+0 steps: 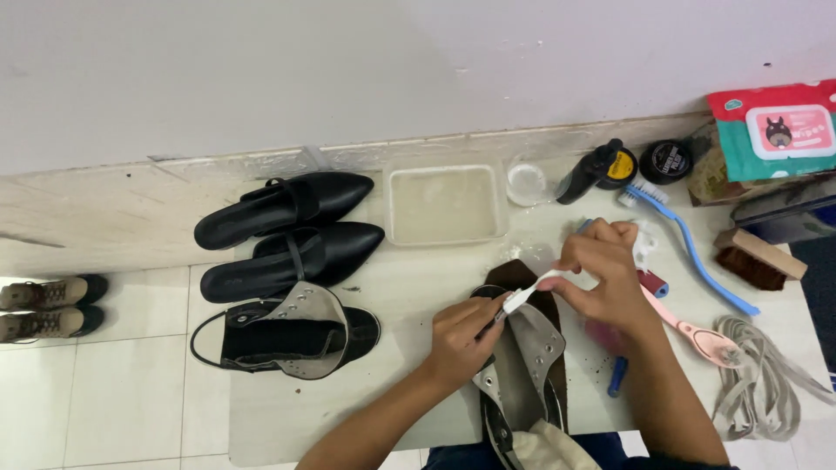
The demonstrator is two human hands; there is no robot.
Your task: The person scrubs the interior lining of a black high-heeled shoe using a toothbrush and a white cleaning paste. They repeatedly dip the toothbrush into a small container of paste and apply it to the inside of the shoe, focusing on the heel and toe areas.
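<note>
My left hand (466, 339) grips the upper edge of a grey shoe with metal eyelets (527, 365) that lies with its opening toward me. My right hand (601, 274) holds a small white brush (527, 296) whose head touches the shoe's rim next to my left thumb. A brown tongue or flap (522, 274) sticks out beyond the shoe. The matching grey shoe (292, 335) lies on its side to the left.
Two black pointed flats (292, 228) lie at the left, a clear tub of cloudy water (446, 204) at the back. To the right lie a blue brush (697, 252), pink brush (697, 335), wooden brush (759, 257), grey laces (766, 374), polish bottle (596, 170), tin (666, 161), wipes pack (775, 129).
</note>
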